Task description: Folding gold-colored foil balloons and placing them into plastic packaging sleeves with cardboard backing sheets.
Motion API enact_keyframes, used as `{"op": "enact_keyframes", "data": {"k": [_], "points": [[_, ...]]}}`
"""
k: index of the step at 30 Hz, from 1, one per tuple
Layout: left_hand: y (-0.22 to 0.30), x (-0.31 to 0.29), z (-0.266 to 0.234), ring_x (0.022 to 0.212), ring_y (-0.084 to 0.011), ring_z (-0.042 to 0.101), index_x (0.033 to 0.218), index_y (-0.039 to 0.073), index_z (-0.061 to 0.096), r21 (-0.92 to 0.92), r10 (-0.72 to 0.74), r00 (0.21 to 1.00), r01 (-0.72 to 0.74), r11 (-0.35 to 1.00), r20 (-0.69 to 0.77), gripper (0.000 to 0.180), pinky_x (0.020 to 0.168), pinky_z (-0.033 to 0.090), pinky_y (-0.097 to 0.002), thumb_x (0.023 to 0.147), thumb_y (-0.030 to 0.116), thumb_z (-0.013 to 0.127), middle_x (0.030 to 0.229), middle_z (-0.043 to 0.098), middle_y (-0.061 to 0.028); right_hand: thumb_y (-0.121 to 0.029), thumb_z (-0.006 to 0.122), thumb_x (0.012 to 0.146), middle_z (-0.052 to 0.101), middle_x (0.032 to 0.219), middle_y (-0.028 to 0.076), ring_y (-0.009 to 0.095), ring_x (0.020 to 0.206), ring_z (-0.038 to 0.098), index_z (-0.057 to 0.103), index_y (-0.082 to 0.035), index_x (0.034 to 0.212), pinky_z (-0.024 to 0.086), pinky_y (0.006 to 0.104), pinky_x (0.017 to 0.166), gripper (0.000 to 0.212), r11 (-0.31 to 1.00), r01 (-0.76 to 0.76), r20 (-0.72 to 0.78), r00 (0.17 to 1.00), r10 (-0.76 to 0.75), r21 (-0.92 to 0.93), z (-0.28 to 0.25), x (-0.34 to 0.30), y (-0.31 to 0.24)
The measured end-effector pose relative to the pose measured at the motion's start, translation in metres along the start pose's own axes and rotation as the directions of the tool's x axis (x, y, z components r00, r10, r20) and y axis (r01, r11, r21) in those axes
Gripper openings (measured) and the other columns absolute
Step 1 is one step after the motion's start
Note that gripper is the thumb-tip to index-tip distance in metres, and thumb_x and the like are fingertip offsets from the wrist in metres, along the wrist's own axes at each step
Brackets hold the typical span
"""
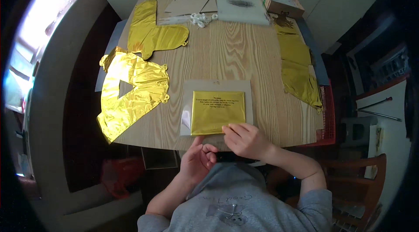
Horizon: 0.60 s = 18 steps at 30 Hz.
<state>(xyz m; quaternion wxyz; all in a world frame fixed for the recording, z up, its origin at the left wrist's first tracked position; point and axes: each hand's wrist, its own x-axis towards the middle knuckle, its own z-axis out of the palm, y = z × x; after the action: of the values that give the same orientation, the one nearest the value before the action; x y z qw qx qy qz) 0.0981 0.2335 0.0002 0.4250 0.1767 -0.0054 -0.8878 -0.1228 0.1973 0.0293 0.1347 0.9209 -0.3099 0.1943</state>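
A folded gold foil balloon (218, 116) lies flat inside a clear plastic bag (186, 114) at the table's near edge, with small dark print showing over the gold. My right hand (246, 141) is closed in a pinch at the bag's near edge, right of its middle. What exactly sits between those fingertips is partly hidden by the hand. My left hand (197, 160) is palm up just below the same edge, its index finger reaching to the bag and the other fingers loosely curled and apart, holding nothing.
Flat gold foil balloons lie around: a letter-A-shaped one (135, 75) and an L-shaped one (146, 35) at left, a long one (297, 57) at right. White tape rolls (200, 19), a whitish sheet (242, 7) and an open box (283, 3) stand at the back. A red basket (328, 114) hangs right.
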Motion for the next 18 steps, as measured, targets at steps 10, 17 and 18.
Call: {"op": "enact_keyframes", "data": {"k": [10,17,18], "points": [[0.038,0.027,0.033,0.075,-0.0216,0.068,0.146,0.009,0.029,0.294,-0.097,0.995,0.084,0.952,0.030,0.054,0.055,0.051,-0.0241,0.097,0.020,0.048,0.100,0.067,-0.0160,-0.015,0.061,0.071,0.061,0.093,0.004,0.017,0.079,0.057,0.065,-0.006,0.083,0.049,0.0291,0.067,0.016,0.985,-0.060,-0.046,0.998,0.053,-0.162,-0.005,0.003,0.037],[0.137,0.055,0.115,0.062,-0.0111,0.065,0.111,-0.002,0.067,0.975,0.086,0.982,-0.180,0.129,0.170,0.024,0.053,0.049,-0.0202,0.096,0.010,0.054,0.073,0.068,-0.0073,-0.014,0.061,0.069,0.059,0.086,0.004,0.017,0.078,0.058,0.062,-0.007,0.076,0.049,0.0297,0.067,0.010,0.976,-0.151,-0.069,0.988,0.142,-0.159,-0.050,0.020,0.086],[0.149,0.080,0.123,0.064,-0.0109,0.065,0.110,-0.002,0.067,0.971,0.201,0.950,-0.233,-0.055,0.240,0.023,0.055,0.051,-0.0211,0.096,0.010,0.055,0.073,0.067,-0.0071,-0.014,0.061,0.069,0.058,0.084,0.004,0.017,0.078,0.058,0.061,-0.007,0.075,0.049,0.0298,0.067,0.009,0.974,-0.157,-0.054,0.987,0.150,-0.161,-0.054,0.020,0.092]]}}
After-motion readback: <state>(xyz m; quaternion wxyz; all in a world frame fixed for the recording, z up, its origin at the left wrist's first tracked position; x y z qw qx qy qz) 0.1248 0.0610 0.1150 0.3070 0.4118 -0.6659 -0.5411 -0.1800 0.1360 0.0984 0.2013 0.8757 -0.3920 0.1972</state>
